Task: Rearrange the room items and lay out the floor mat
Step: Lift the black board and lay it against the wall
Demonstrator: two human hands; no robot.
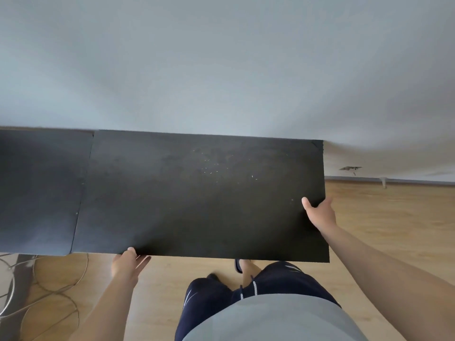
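A large black floor mat panel (197, 193) is held flat in front of me, above the wooden floor. My left hand (126, 263) grips its near edge towards the left, thumb on top and fingers underneath. My right hand (318, 212) grips its right edge, thumb on the top face. A second black mat panel (39, 190) lies to the left, its right edge meeting the held panel along a seam. Small pale specks dot the held panel's surface.
A plain grey wall (221, 70) rises just behind the mats. Loose cables (49, 291) curl on the wooden floor (381, 217) at the lower left. My legs and sandalled foot (240, 264) stand below the mat's near edge. A small wall fitting (349, 168) shows at right.
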